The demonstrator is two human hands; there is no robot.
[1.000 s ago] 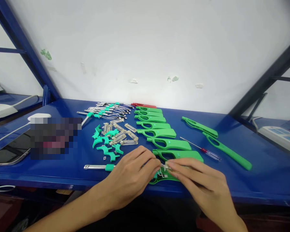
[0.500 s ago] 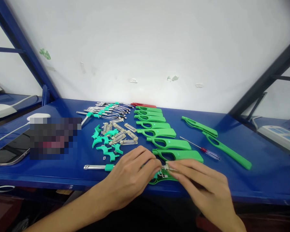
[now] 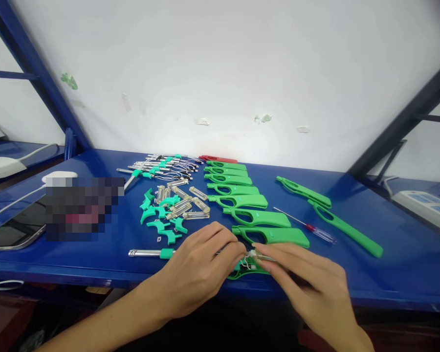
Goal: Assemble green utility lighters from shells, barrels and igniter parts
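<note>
Gripping a clear tank between the thumb and fingers of the right hand, head end toward the left. Curling the fingers of the left hand together just beside that head; cannot tell what, if anything, lies between their tips. Holding both hands low over the near edge of a blue bench, with the tank above an open shell, green and partly hidden. Showing inside it, between the hands, white wires. To the left, with a metal rod and teal collar jutting from under the left hand.

Just beyond the hands, with a column of green shells laid side by side toward the back. Right of these, with a screwdriver lying aslant near two slim shells. Left of the column, with loose tanks and teal triggers scattered together. Far left, with a phone lying flat. Farther back, with wired rods heaped left of a red shell, near a white wall.
</note>
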